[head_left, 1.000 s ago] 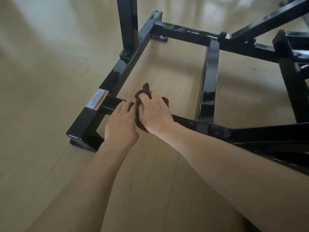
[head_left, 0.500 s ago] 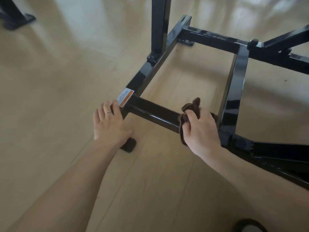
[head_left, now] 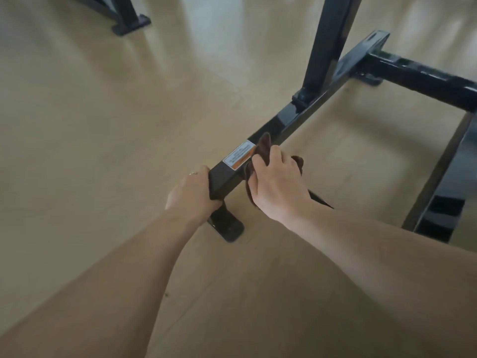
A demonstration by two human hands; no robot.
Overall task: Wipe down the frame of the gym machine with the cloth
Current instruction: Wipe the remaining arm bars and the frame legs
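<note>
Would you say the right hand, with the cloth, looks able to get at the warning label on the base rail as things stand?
Probably yes: the right hand presses the cloth on the base rail right beside the warning label, which lies uncovered; the left hand grips the rail's end, clear of it.

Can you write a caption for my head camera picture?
Right hand wipes the black frame bar with a brown cloth; left hand grips its end.

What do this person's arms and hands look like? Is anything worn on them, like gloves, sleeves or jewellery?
Both forearms are bare as far as the head camera shows: no sleeves, gloves or watch in view. The left hand wears a thin, pale metal ring on one finger. The right hand shows no ring or other jewellery on the side that faces the camera.
</note>
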